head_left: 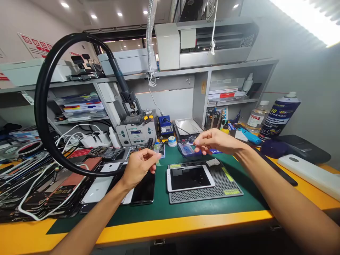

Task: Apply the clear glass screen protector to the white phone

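White phone (190, 177) laid on grey mat (225, 181), left hand (139, 166) raised at left, right hand (215, 141) at right, both grips pressed together, contents not discerned.

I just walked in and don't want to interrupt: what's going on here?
A person's bare left hand and right hand are raised above the workbench, fingertips pinched; whether either holds something small cannot be told. Between them, nearer the bench's front edge, a white-framed rectangular touchscreen device lies face up, its screen dark, on a grey perforated mat. Neither hand touches it. Beneath that mat is a dark green work mat.
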{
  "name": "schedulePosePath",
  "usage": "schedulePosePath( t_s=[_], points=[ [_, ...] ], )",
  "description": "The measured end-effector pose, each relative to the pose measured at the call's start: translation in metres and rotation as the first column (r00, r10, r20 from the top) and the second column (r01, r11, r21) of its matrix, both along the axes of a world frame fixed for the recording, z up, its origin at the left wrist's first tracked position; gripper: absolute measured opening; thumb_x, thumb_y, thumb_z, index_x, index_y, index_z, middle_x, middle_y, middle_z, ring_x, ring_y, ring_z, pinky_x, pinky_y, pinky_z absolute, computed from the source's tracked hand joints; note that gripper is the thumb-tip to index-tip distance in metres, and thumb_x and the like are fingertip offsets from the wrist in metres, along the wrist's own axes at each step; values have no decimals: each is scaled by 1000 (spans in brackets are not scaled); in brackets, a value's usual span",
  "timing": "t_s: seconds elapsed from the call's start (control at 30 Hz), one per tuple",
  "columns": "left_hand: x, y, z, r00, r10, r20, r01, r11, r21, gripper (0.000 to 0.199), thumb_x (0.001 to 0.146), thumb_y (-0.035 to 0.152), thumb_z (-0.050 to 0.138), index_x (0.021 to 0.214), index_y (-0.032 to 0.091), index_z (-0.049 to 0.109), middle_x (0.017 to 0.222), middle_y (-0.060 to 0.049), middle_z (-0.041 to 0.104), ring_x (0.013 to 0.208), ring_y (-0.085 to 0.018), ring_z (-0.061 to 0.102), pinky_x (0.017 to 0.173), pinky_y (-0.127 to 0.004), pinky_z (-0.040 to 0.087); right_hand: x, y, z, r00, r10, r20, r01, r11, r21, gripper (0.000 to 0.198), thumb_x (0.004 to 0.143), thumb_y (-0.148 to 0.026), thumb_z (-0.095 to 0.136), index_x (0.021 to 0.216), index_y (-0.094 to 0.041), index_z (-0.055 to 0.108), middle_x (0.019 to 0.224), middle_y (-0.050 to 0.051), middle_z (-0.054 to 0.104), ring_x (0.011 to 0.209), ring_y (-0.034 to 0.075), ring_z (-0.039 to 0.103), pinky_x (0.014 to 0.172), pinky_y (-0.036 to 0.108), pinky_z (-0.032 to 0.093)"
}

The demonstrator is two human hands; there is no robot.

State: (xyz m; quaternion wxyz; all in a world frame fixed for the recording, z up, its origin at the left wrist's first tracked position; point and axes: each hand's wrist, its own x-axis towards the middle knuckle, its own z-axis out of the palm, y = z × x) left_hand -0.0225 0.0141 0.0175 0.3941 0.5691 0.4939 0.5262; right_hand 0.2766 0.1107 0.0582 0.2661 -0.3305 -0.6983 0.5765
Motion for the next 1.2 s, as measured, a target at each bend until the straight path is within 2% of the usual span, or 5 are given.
schedulePosePath(
  t_s=[0.37, 0.73, 0.9, 1.1, 1.2],
  points=[
    [-3, 2, -3, 998, -27, 49, 28, 1000, -1, 40, 84, 51, 70, 77, 11, 72, 65, -2, 63, 50, -12, 57, 47, -26, 50, -5, 1, -4, 1000, -9, -10, 8, 997, -73, 32, 74, -44, 82, 74, -14, 73, 84, 13, 78, 58, 15, 65, 45, 23, 42],
    [-3, 2, -6, 997, -40, 72, 39, 999, 16, 33, 75, 44, 83, 80, 14, 69, 62, 2, 60, 48, -10, 54, 47, -24, 52, -3, 1, -5, 1000, 27, -13, -28, 996, -81, 27, 76, -38, 83, 83, -13, 75, 86, 11, 78, 61, 13, 66, 45, 20, 42],
    [-1, 3, -6, 997, -32, 76, 32, 999, 4, 35, 74, 45, 84, 80, 14, 68, 65, 2, 61, 48, -10, 55, 45, -24, 51, -5, 2, -6, 1000, 2, -3, -3, 995, -102, 27, 74, -37, 84, 78, -12, 74, 84, 11, 78, 59, 13, 65, 44, 20, 42],
    [-3, 6, -6, 995, -15, 96, 16, 1000, -10, 38, 74, 48, 82, 80, 13, 67, 67, 0, 64, 48, -11, 55, 46, -26, 51, -6, 2, -9, 1000, -23, 8, 24, 994, -105, 35, 72, -44, 86, 74, -12, 71, 83, 11, 78, 58, 13, 64, 45, 21, 41],
    [-12, 10, -1, 993, 30, 115, -31, 1000, 4, 41, 73, 50, 81, 83, 13, 67, 70, -1, 64, 50, -11, 55, 47, -26, 50, -6, 2, -10, 998, -66, -4, 65, 995, -79, 40, 75, -50, 84, 70, -13, 68, 80, 10, 77, 58, 11, 62, 45, 21, 39]
  ],
)
